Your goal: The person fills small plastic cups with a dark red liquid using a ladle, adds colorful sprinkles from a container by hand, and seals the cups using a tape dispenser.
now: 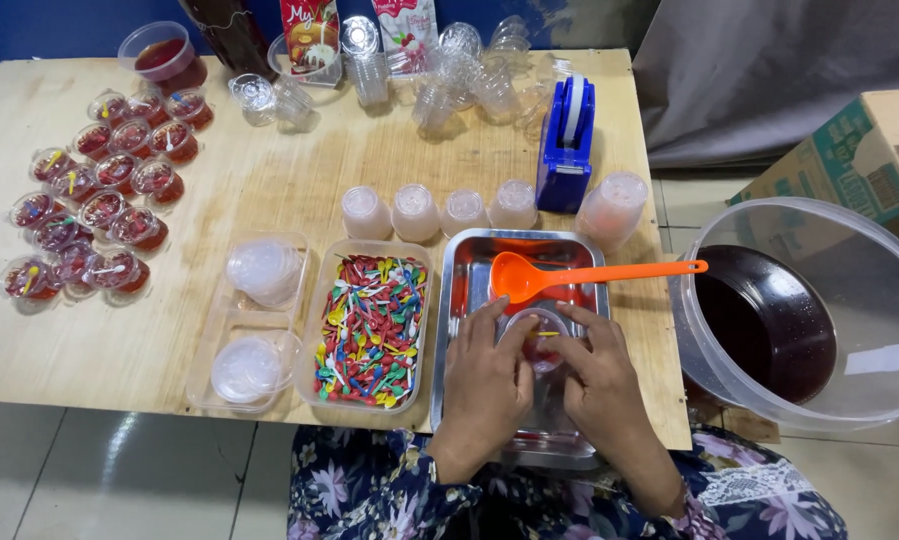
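At the near edge of the wooden table (270, 190), toward its right corner, both hands meet inside a shallow steel tray (457, 330). The left hand (485, 385) and the right hand (598, 375) press their fingertips onto a small clear cup (542, 335) with red filling, closed around its lid from both sides. Just beyond the cup, an orange ladle (530, 277) lies in the tray, its handle reaching past the right edge toward a big clear tub (870, 300) of dark liquid standing off the table. Left of the tray sits a clear box of coloured little spoons (372, 330), then a clear box of lids (255, 320). Farther back stands a row of four pale filled cups (440, 212) beside a blue tape dispenser (567, 145). Along the left edge cluster sealed red cups (100, 200). Stacks of empty cups (460, 75) crowd the far edge.
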